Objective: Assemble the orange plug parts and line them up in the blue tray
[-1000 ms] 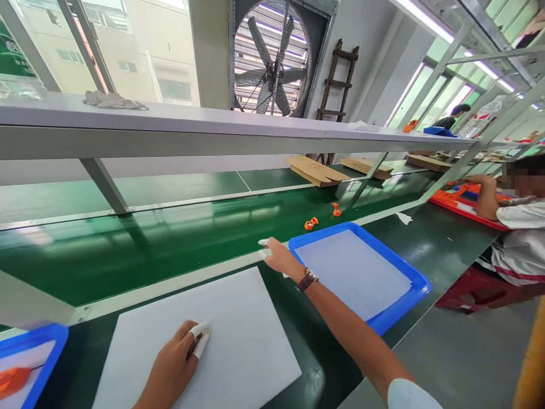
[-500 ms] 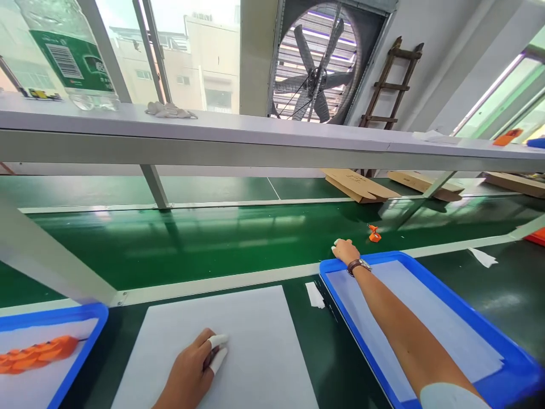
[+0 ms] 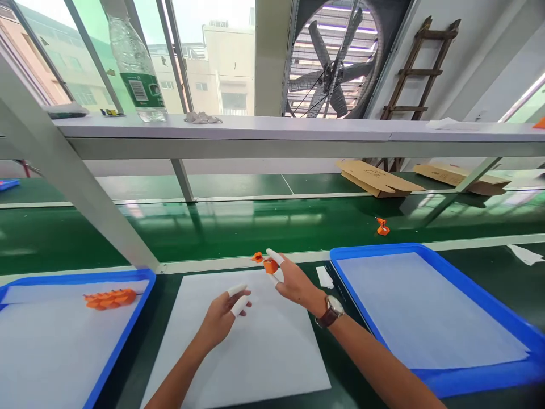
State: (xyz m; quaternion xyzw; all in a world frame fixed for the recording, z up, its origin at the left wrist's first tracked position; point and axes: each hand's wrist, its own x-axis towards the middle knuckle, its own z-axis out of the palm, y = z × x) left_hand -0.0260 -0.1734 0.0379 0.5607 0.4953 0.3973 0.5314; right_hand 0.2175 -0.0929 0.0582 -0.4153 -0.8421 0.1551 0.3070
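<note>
My right hand (image 3: 297,286), with white covers on thumb and forefinger and a watch at the wrist, pinches a small orange plastic-looking part (image 3: 270,266) above the far edge of a white paper sheet (image 3: 264,352). A smaller orange end juts out to the left of it. Over the same sheet, my left hand (image 3: 223,315) has its covered thumb and forefinger apart, with nothing visible between them. A similar orange part (image 3: 383,228) lies on the green belt (image 3: 238,227). In the left blue tray (image 3: 147,284), a row of orange pieces (image 3: 111,299) rests on white paper.
On the right is a blue tray (image 3: 481,287) lined with white paper. A white paper scrap (image 3: 324,277) lies between sheet and tray. Beyond the belt are flat cardboard boxes (image 3: 378,179). A white shelf (image 3: 255,129) crosses above, carrying a plastic bottle (image 3: 140,74).
My right hand has come back left from the belt's edge and now holds an orange part over the sheet. My left hand has moved forward, its fingers wider apart. The view has turned left.
</note>
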